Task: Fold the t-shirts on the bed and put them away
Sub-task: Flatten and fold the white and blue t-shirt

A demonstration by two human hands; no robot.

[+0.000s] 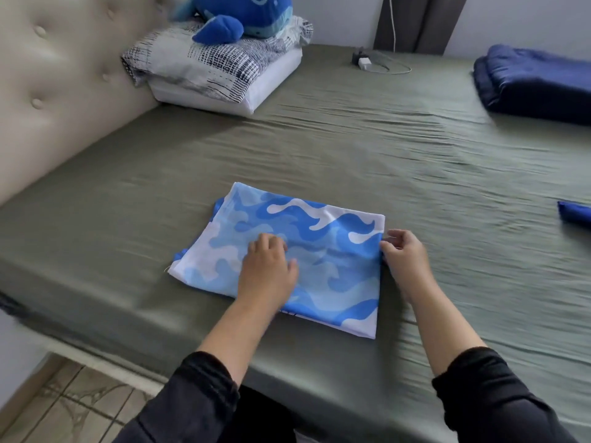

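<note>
While the blue camouflage t-shirt (pixel 297 260) lies already folded down to a rough rectangle on the bed (pixel 351 155), near its front edge at about 6 o'clock of the view, folding is the step in hand. Left hand (pixel 267 266) rests flat on the shirt's middle, fingers fairly straight, pressing the cloth down. Right hand (pixel 404 255) sits at the shirt's 3 o'clock edge, fingers curled and pinching that edge.

Judgement: one more fold looks due. The pinched right edge would need carrying over toward 9 o'clock, with the left hand as the hinge line or lifted clear. Cloth is thin and slippery-looking; layers may shift.

Elsewhere: dark blue folded bundle (pixel 537 79) at 2 o'clock, another blue piece (pixel 574 212) at 3 o'clock, partly out of view. Pillows (pixel 217 68) and a blue plush toy (pixel 236 17) at 11 o'clock. Storage place not visible.
</note>
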